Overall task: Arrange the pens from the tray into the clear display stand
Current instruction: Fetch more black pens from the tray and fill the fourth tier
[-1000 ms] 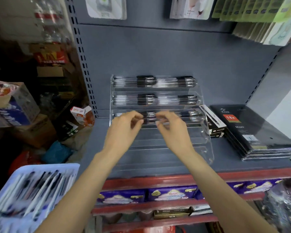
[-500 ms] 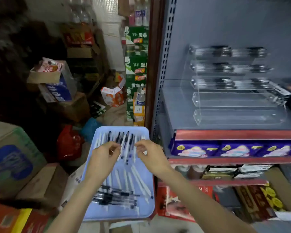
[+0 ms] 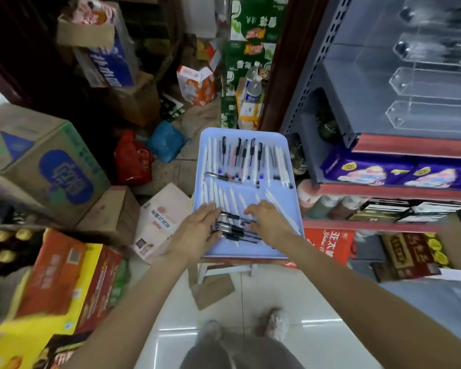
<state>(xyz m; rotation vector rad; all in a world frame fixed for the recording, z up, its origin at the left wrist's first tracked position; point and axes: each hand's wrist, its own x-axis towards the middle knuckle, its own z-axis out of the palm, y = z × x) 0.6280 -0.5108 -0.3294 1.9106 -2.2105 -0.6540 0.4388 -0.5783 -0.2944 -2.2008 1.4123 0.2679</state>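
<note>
As both hands reached the tray [image 3: 290, 161] | left hand [image 3: 197, 231] spread, right hand [image 3: 268, 218] loosely curled, over black pens [image 3: 233, 231] | risk: loose pens rolling off near edge.

Cardboard boxes [image 3: 48, 166] stacked at left; red bag [image 3: 132, 159] and blue bag [image 3: 165, 141] lay on floor; purple packets [image 3: 383, 173] lined lower shelf; orange carton [image 3: 196, 85] sat further back; green cartons [image 3: 246, 30] stood stacked beside shelving; white tiled floor [image 3: 317, 339] below
</note>
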